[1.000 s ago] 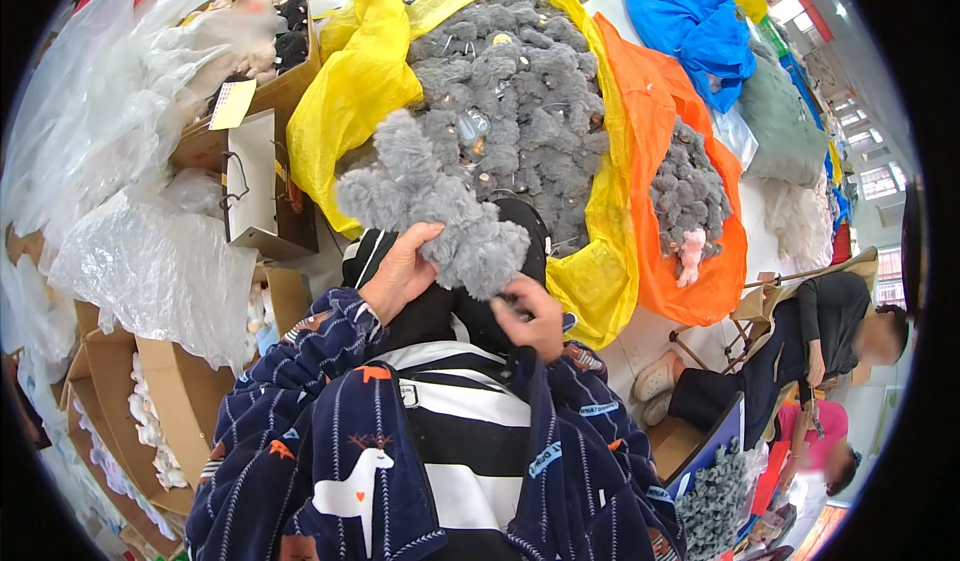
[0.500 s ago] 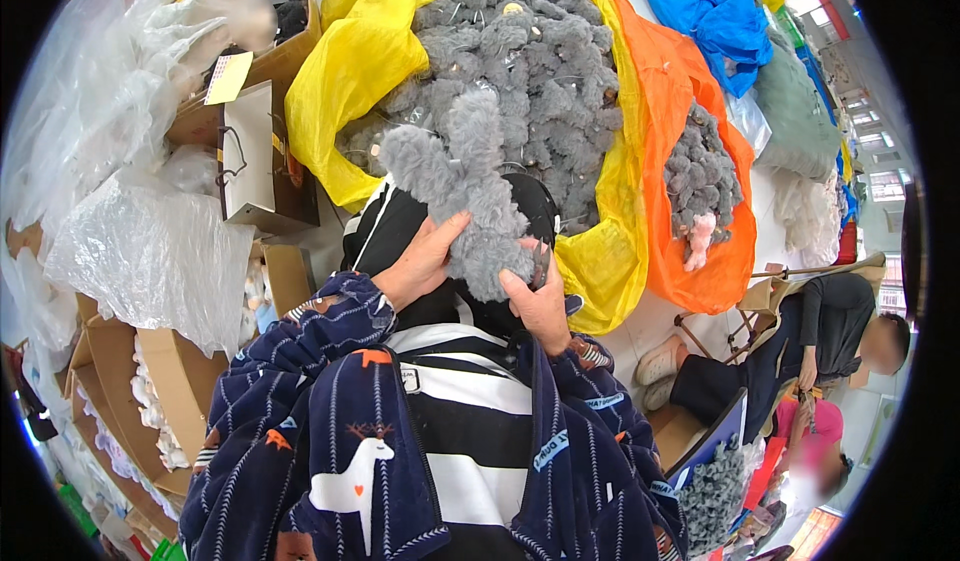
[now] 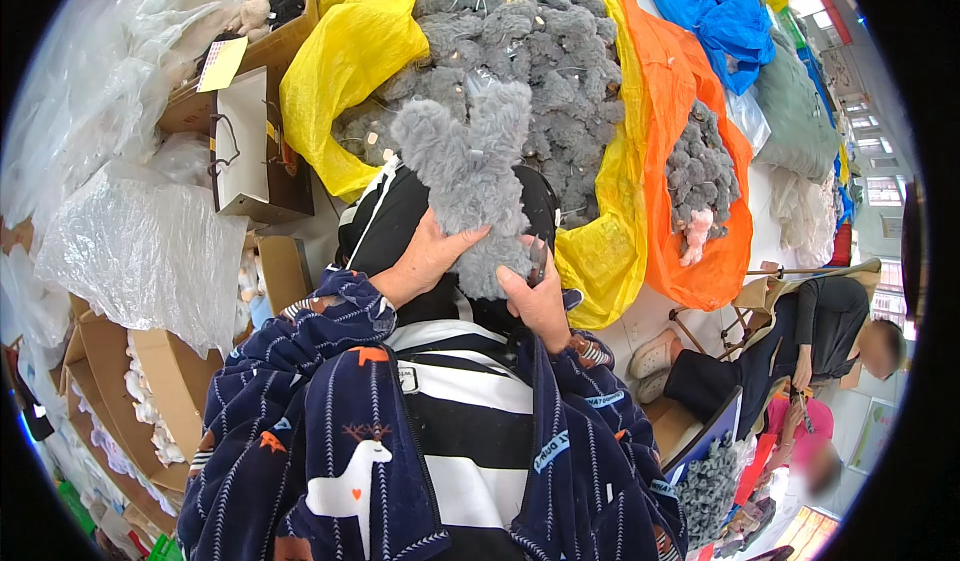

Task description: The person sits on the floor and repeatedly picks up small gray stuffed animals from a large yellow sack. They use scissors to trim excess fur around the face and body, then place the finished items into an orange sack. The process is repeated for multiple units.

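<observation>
"What's new with the toy [image 3: 476,193]?"
"A second ago it leaned over to the left. Now it is straighter, and its two long ends point up like a V."
"And the left hand [image 3: 420,263]?"
"Its thumb has gone farther across the toy."
"What about the right hand [image 3: 541,307]?"
"It was blurry, down by the toy's bottom end. Now it looks clearer, and its fingers are higher, at the toy's lower right side."

Super shaggy grey plush [image 3: 478,196] is right at the near side of the yellow bag [image 3: 350,73], two chunky ends spreading V-style toward it.
</observation>
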`<state>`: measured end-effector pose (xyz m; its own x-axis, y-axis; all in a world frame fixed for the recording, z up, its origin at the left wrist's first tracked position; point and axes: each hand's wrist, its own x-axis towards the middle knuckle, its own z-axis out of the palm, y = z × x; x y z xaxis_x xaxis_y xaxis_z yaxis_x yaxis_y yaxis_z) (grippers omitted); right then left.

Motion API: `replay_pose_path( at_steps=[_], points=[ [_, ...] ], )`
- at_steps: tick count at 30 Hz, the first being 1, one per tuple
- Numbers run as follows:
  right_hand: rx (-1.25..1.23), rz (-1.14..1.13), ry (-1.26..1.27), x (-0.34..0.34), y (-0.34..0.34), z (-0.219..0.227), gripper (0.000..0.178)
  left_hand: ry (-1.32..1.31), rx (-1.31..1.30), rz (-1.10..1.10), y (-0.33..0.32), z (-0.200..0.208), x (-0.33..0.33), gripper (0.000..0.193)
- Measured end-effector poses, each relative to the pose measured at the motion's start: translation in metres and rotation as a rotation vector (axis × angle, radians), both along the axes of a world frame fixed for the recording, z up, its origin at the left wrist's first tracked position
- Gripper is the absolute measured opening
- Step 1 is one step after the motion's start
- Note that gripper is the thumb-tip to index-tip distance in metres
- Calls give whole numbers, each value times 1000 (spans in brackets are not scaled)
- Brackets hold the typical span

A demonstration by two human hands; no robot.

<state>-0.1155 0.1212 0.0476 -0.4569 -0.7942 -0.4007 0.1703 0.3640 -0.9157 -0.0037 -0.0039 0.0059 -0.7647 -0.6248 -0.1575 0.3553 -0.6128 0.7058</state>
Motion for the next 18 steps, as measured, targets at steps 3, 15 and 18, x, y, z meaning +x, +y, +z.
replay_pose_path(
  at_steps=[3,15,18],
  points=[
    [-75,99,402,0,4,-10,53,-57,32,-3,0,1,2,54],
    [-173,247,1263,-8,-4,28,28,-65,-142,-85,1,-1,1,53],
    [-183,226,1258,-10,-2,26,28,-64,-165,-89,2,-8,2,54]
  ],
)
